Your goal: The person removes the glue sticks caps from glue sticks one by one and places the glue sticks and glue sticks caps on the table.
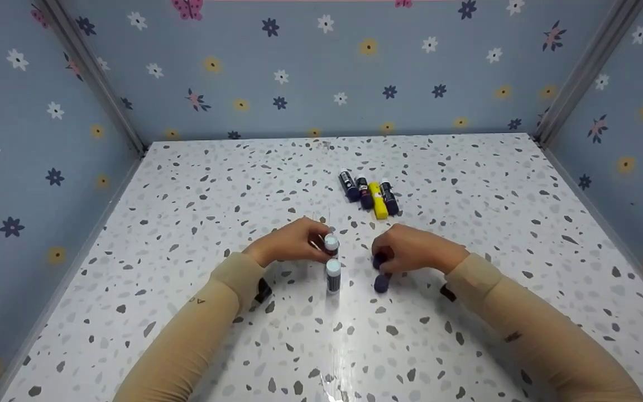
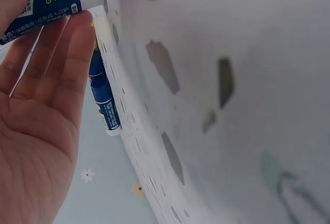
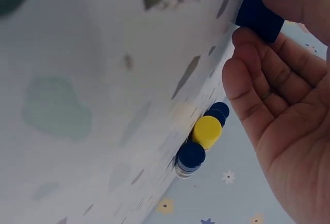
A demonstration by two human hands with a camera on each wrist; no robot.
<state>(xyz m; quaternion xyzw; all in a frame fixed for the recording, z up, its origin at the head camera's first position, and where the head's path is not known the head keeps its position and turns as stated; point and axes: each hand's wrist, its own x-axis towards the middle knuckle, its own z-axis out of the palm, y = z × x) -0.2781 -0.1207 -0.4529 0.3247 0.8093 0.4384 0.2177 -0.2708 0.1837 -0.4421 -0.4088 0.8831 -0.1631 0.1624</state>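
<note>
My left hand [image 1: 299, 240] holds an upright glue stick [image 1: 331, 243] with a pale end on top. In the left wrist view, the thumb and fingers are around this glue stick's dark blue label, which reads "GLUE STICK". A second uncapped glue stick [image 1: 333, 276] stands just nearer to me. Across a small gap, my right hand [image 1: 413, 248] pinches a dark blue cap [image 3: 260, 15] between thumb and fingers, at the tabletop. Another dark cap [image 1: 381, 283] sits on the table beside that hand, nearer to me.
Farther back lie several glue sticks side by side: dark ones [image 1: 348, 186] and a yellow one [image 1: 378, 201]. The white speckled table [image 1: 232, 190] is bounded by flower-patterned panels [image 1: 299, 67] at the back and both sides.
</note>
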